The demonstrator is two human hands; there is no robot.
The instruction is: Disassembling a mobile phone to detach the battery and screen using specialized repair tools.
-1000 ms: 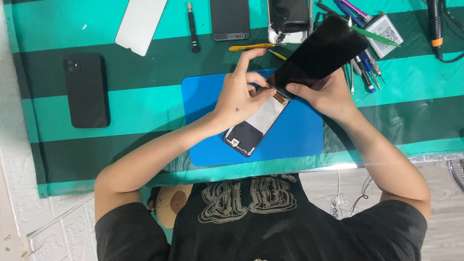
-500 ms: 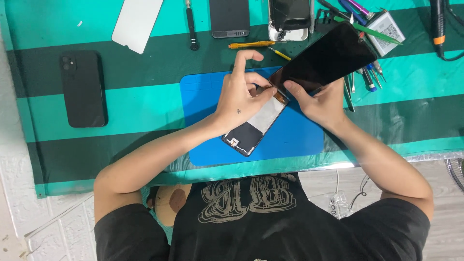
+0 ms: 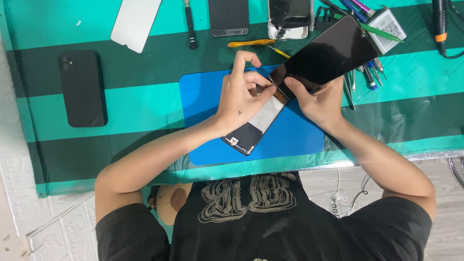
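An opened phone body (image 3: 251, 130) lies slanted on a blue work mat (image 3: 299, 140). Its black screen panel (image 3: 326, 50) is folded up and away to the right, still joined at the top edge. My right hand (image 3: 316, 99) grips the panel's lower edge. My left hand (image 3: 241, 96) rests on the phone body. Its thumb and fingers are pinched at the joint between body and panel, with the index finger arched up. What they pinch is too small to tell.
A black phone (image 3: 82, 87) lies at the left on the green striped cloth (image 3: 135, 111). Along the far edge are a white plate (image 3: 135, 21), a screwdriver (image 3: 189, 24), a dark phone (image 3: 228, 17), another opened phone (image 3: 289, 17), a yellow tool (image 3: 249, 43), a battery (image 3: 389, 24) and several pens.
The screen panel has swung slightly to the right in my right hand. My left hand has stayed pinched at the joint and barely moved.
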